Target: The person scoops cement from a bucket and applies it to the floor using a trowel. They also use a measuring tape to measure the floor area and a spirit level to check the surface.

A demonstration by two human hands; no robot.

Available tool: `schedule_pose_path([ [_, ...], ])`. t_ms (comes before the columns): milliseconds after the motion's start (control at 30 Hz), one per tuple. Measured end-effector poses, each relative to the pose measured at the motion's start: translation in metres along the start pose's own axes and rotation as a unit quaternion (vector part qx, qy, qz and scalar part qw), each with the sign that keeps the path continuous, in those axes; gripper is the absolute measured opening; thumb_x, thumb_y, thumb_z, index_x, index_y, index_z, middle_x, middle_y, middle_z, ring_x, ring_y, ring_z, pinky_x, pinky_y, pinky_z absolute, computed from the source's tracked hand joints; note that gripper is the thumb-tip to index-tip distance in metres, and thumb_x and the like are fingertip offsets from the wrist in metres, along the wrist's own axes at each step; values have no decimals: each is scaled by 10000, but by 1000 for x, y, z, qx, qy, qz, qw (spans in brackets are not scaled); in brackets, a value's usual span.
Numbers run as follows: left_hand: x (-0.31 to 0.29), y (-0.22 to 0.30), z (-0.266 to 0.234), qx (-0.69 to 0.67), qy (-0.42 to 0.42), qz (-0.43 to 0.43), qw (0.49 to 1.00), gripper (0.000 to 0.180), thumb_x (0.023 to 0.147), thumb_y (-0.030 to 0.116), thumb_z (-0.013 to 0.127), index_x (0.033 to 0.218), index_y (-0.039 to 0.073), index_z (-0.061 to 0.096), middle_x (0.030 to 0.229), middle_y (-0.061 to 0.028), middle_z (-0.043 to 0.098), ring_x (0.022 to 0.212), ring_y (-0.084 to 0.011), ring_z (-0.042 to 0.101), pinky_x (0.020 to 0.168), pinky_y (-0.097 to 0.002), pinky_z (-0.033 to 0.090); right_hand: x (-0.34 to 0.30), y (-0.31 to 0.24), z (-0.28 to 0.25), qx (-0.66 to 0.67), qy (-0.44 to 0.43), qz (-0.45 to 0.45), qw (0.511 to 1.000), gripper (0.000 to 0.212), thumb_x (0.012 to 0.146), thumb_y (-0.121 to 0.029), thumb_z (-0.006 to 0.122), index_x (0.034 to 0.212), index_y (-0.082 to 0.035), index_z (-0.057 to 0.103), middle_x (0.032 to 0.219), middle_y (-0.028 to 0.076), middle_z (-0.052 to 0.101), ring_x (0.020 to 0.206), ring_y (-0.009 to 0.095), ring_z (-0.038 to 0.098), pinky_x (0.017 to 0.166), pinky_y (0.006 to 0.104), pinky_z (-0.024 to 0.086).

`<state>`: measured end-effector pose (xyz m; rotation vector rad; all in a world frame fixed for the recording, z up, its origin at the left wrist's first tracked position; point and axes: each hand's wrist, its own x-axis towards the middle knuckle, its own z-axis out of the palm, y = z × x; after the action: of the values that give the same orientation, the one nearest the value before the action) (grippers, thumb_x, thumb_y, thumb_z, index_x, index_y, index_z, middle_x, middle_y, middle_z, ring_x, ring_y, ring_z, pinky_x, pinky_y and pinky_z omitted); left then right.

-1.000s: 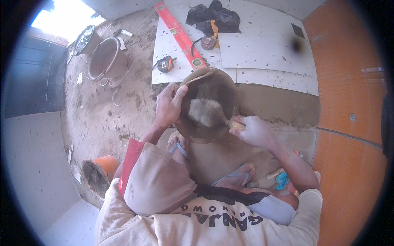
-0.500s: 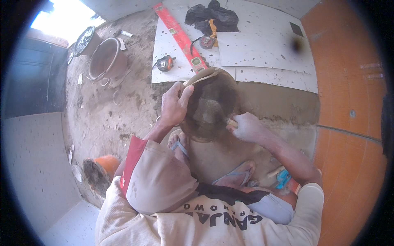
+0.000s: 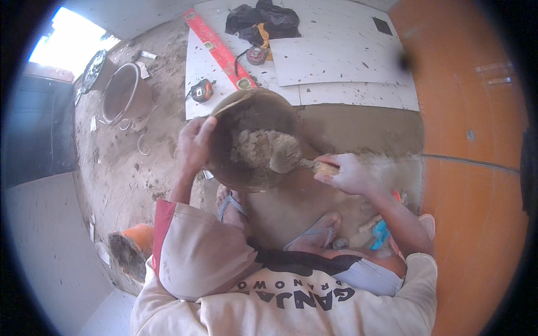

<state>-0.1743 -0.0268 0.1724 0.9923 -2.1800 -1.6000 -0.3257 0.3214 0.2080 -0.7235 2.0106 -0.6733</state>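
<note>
A round, dirt-caked bucket (image 3: pixel 223 130) is tilted in front of me, its mouth facing up toward me. My left hand (image 3: pixel 194 140) grips its left rim, thumb over the edge. In my closed right hand (image 3: pixel 346 173) is the wooden handle of a trowel (image 3: pixel 287 154). Its rounded blade lies inside the bucket, against lumpy grey-brown mortar (image 3: pixel 252 147). What the bucket's underside rests on is hidden.
White boards (image 3: pixel 342 61) ahead carry a red spirit level (image 3: pixel 216 47), two tape measures (image 3: pixel 200 90) and a black plastic bag (image 3: pixel 263 21). More buckets (image 3: pixel 124 95) stand left; an orange one (image 3: pixel 137 238) lies tipped. Orange panels (image 3: pixel 471 106) rise at right. My sandalled feet (image 3: pixel 230 210) are below.
The view has shifted, so the scene sits further left. The trowel blade and lumpy mortar now show plainly inside the bucket, where it was mostly dark before. Both hands keep their grips.
</note>
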Motion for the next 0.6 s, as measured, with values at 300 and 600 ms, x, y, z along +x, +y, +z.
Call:
schedule_pose_path([
  [300,12,-39,-42,-117,56,-61,990,310,962,325,627,769,85,593,670,73,490,550,-22,413,465,-213,309,-56,82,-7,-17,230,-28,973,490,798,-268,763,1229,-67,644,1089,165,703,973,249,694,847,360,533],
  [600,13,-49,-49,-87,69,-64,992,300,977,339,598,785,108,583,654,90,451,492,-10,362,410,-218,263,-52,128,22,-280,296,88,909,395,800,-293,728,1153,-128,667,1082,139,653,954,358,653,820,464,529],
])
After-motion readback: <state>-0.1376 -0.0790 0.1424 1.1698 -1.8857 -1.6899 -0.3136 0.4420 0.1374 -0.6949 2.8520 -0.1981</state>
